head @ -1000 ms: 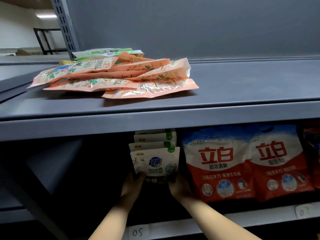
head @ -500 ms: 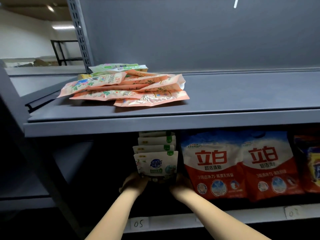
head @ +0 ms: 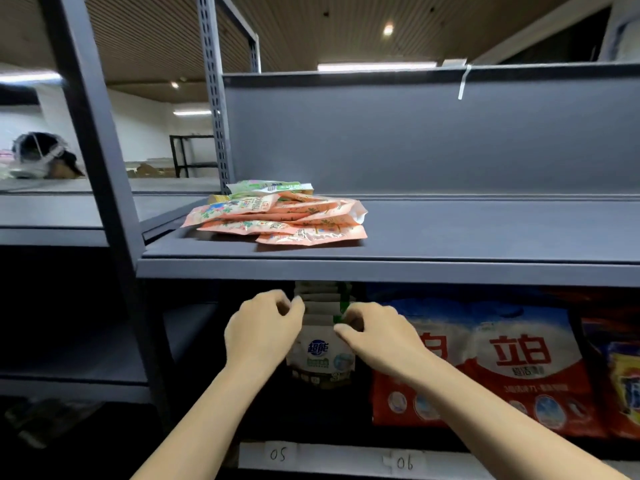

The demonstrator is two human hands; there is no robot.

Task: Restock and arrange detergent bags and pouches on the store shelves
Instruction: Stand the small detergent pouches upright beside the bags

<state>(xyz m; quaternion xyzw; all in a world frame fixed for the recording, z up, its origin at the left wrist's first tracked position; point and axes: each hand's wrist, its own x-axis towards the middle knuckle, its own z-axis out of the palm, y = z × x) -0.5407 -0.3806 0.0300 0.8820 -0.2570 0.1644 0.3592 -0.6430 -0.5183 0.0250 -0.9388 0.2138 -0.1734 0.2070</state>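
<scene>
Both my hands are now gripping higher, left hand (head: 261,329) and right hand (head: 375,336) pinching the white pouches' (head: 320,348) top edges on the lower shelf (head: 346,457).

Pouch pile (head: 277,218) on upper shelf (head: 450,233), at 10 o'clock. Below: standing pouch row (head: 320,355) at centre, detergent bags (head: 519,368) beside it at 3 o'clock.
</scene>
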